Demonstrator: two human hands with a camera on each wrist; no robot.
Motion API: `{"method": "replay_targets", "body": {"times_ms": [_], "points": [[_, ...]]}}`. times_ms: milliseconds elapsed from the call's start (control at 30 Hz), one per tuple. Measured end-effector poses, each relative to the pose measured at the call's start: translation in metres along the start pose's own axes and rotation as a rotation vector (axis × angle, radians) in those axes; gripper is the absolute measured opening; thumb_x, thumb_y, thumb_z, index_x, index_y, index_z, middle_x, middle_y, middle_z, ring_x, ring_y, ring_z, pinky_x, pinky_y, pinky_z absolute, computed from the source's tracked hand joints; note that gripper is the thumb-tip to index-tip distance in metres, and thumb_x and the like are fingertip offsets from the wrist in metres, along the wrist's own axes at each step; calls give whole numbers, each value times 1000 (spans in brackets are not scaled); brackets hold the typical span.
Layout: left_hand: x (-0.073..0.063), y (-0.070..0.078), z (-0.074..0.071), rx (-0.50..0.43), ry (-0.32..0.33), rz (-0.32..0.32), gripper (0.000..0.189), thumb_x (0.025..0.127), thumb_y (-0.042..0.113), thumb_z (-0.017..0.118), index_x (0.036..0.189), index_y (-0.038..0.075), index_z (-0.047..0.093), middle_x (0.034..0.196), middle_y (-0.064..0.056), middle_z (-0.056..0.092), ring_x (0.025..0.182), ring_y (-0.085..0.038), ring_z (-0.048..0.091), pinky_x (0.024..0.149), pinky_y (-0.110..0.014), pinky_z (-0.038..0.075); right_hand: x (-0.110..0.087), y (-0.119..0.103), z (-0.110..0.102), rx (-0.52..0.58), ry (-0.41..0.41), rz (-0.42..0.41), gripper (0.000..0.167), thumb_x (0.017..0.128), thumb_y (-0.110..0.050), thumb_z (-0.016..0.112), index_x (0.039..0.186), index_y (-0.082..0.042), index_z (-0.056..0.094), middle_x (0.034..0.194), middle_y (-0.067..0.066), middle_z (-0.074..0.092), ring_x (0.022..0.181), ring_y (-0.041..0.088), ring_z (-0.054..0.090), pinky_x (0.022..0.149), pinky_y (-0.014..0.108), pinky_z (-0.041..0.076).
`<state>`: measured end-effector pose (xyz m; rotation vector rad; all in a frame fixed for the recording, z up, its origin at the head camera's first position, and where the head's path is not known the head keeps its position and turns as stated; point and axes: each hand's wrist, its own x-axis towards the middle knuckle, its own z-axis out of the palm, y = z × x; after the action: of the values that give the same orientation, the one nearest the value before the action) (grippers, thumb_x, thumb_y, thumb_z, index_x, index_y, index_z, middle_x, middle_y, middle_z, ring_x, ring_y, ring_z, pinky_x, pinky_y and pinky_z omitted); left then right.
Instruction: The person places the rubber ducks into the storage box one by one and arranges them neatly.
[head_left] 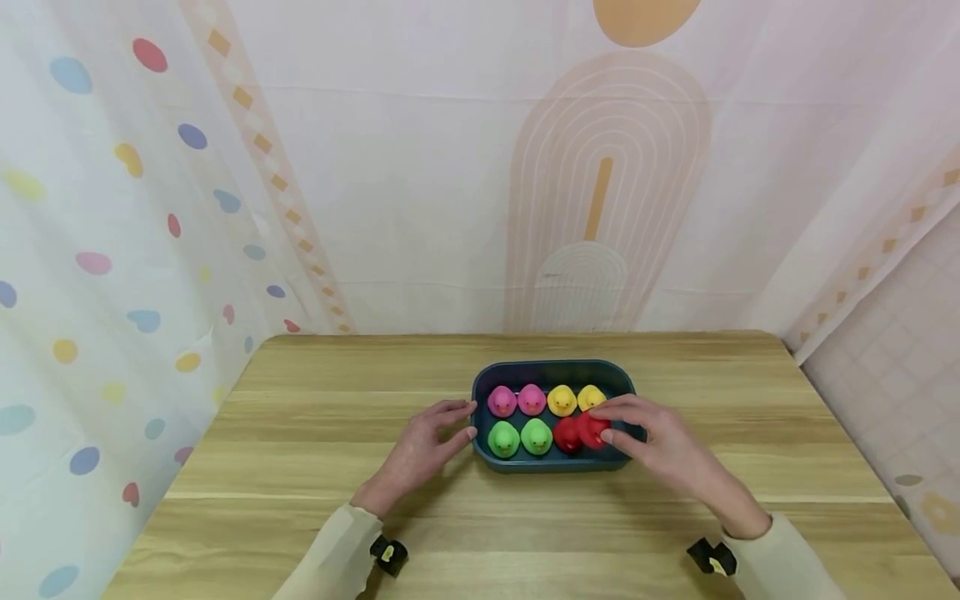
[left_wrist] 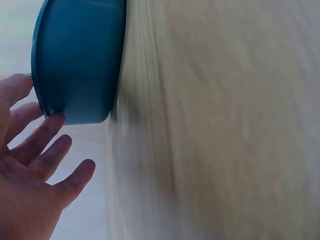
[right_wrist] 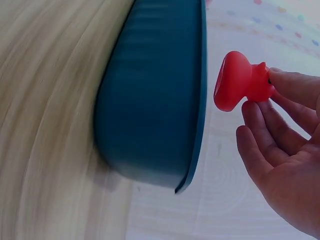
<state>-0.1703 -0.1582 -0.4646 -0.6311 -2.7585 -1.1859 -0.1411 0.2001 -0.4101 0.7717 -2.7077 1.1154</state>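
A dark teal box (head_left: 525,467) with rounded corners stands on the table. In it, two pink ducks (head_left: 502,402) and two yellow ducks (head_left: 562,401) form the far row. Two green ducks (head_left: 504,439) and a red duck (head_left: 566,435) sit nearer. My right hand (head_left: 660,437) pinches another red toy duck (right_wrist: 234,82) between thumb and fingers, above the box's rim in the right wrist view. From the head it partly overlaps the red duck below. At the box's left end, my left hand (left_wrist: 30,160) touches the rim with its fingers loosely spread.
The wooden table (head_left: 337,417) reaches back to a patterned curtain (head_left: 420,208). More curtain, with coloured spots, hangs along the left side. Black straps with small devices (head_left: 388,554) sit at both wrists, by the pale sleeves.
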Motion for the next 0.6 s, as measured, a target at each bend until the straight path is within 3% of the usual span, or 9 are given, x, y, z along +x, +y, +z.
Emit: {"method": "replay_targets", "body": {"times_ms": [600], "points": [[2, 2, -2, 37, -14, -8, 43, 100, 24, 71, 139, 7, 66, 142, -17, 61, 134, -39, 55, 112, -56, 44, 5, 30, -3, -29, -44, 33, 26, 97, -8, 73, 123, -11, 76, 123, 2, 72, 117, 28, 66, 97, 52, 55]]}}
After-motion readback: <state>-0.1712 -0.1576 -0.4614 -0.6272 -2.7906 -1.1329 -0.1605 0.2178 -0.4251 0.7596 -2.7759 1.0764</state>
